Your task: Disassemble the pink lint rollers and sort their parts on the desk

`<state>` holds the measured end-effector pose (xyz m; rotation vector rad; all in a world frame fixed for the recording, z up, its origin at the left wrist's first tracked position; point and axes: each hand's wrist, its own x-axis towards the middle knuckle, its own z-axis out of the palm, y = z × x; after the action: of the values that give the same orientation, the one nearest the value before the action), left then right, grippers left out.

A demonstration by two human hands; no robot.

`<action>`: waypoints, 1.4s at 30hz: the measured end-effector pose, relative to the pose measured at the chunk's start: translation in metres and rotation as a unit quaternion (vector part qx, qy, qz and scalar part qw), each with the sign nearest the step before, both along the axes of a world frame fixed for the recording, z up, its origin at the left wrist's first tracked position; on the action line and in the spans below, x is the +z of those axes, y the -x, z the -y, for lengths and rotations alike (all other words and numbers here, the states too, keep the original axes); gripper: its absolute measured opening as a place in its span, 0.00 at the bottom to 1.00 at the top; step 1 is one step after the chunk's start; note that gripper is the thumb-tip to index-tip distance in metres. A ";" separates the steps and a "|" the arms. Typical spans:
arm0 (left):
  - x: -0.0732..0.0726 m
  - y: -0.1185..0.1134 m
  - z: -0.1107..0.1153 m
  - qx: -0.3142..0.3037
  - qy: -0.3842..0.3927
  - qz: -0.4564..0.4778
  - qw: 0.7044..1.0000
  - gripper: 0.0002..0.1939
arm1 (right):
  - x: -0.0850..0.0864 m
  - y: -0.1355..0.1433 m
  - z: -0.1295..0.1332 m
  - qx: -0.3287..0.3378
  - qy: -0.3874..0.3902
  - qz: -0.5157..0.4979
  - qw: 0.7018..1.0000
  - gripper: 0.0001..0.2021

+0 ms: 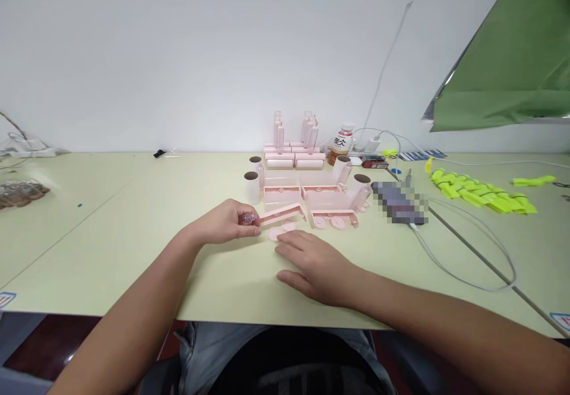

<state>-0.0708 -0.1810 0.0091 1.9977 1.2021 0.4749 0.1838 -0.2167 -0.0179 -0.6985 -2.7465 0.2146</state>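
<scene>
My left hand (229,223) is closed, with fingers curled around a small clear plastic piece (248,218). Against its fingertips lies the left end of a slanted pink plastic tray (285,211); whether the fingers also grip it, I cannot tell. My right hand (318,264) is low over the table, fingers stretched and thumb apart. Its fingertips reach a flat pink disc (274,234), and another pink disc (289,225) sits just beyond. To the right, a second pink tray (333,217) has two round discs at its front.
Behind the hands stand cardboard-cored rolls (252,190), pink cases (280,196) and slim pink tubes (279,136). Further right are a drink bottle (341,145), a blurred dark phone-like device (398,202) with a white cable (440,264), and neon yellow strips (483,193).
</scene>
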 end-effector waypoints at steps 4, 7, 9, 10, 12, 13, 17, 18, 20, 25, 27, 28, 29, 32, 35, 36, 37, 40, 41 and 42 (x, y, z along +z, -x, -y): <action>-0.003 -0.001 -0.003 -0.001 -0.003 -0.015 1.000 0.16 | -0.021 0.007 -0.004 -0.015 0.037 0.065 0.997 0.32; -0.005 -0.003 -0.004 0.002 -0.007 -0.031 0.999 0.15 | -0.023 0.009 -0.005 -0.051 0.092 0.103 0.989 0.41; -0.006 -0.005 -0.004 0.002 -0.016 -0.048 0.999 0.15 | -0.022 0.010 -0.002 -0.058 0.117 0.123 0.984 0.43; -0.007 -0.006 -0.004 0.002 -0.023 -0.058 0.998 0.14 | -0.022 0.010 0.000 -0.056 0.122 0.130 0.982 0.43; -0.009 -0.010 -0.005 -0.001 -0.039 -0.080 0.996 0.14 | -0.023 0.010 0.006 -0.052 0.122 0.137 0.982 0.43; -0.010 -0.011 -0.005 -0.004 -0.047 -0.090 0.995 0.14 | -0.024 0.011 0.009 -0.050 0.120 0.139 0.982 0.43; -0.012 -0.016 -0.006 -0.027 -0.060 -0.110 0.992 0.12 | -0.027 0.013 0.017 -0.061 0.116 0.148 0.980 0.46; -0.013 -0.017 -0.006 -0.033 -0.057 -0.112 0.992 0.12 | -0.028 0.013 0.018 -0.070 0.119 0.151 0.979 0.46; -0.013 -0.019 -0.006 -0.042 -0.047 -0.115 0.991 0.11 | -0.027 0.014 0.019 -0.092 0.127 0.157 0.975 0.48; -0.013 -0.024 -0.005 -0.050 -0.032 -0.100 0.993 0.09 | -0.023 0.021 0.015 -0.123 0.153 0.171 0.966 0.49; -0.013 -0.025 -0.006 -0.053 -0.029 -0.090 0.994 0.09 | -0.021 0.026 0.012 -0.130 0.162 0.177 0.962 0.49; -0.013 -0.026 -0.007 -0.054 -0.030 -0.087 0.994 0.09 | -0.020 0.028 0.011 -0.135 0.163 0.180 0.961 0.49; -0.013 -0.026 -0.008 -0.054 -0.032 -0.085 0.994 0.08 | -0.018 0.031 0.009 -0.139 0.162 0.182 0.960 0.49; -0.015 -0.025 -0.012 -0.050 -0.046 -0.086 0.994 0.06 | -0.014 0.039 0.005 -0.154 0.155 0.191 0.957 0.48; -0.016 -0.023 -0.016 -0.049 -0.057 -0.089 0.993 0.05 | -0.010 0.045 0.000 -0.154 0.133 0.195 0.959 0.46; -0.017 -0.022 -0.018 -0.049 -0.060 -0.090 0.993 0.05 | -0.009 0.047 -0.002 -0.152 0.124 0.196 0.961 0.45; -0.017 -0.022 -0.020 -0.051 -0.063 -0.093 0.992 0.05 | -0.009 0.048 -0.004 -0.150 0.116 0.198 0.962 0.45; -0.018 -0.023 -0.023 -0.050 -0.084 -0.108 0.989 0.04 | -0.009 0.048 -0.011 -0.151 0.103 0.206 0.961 0.44; -0.019 -0.023 -0.024 -0.049 -0.092 -0.112 0.988 0.04 | -0.010 0.048 -0.012 -0.154 0.102 0.206 0.961 0.44; -0.019 -0.024 -0.025 -0.047 -0.099 -0.115 0.987 0.04 | -0.010 0.048 -0.014 -0.156 0.107 0.207 0.960 0.44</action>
<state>-0.0469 -0.1564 -0.0098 2.3200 1.2306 0.3333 0.1361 -0.2026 -0.0280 -1.3608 -2.9650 0.3303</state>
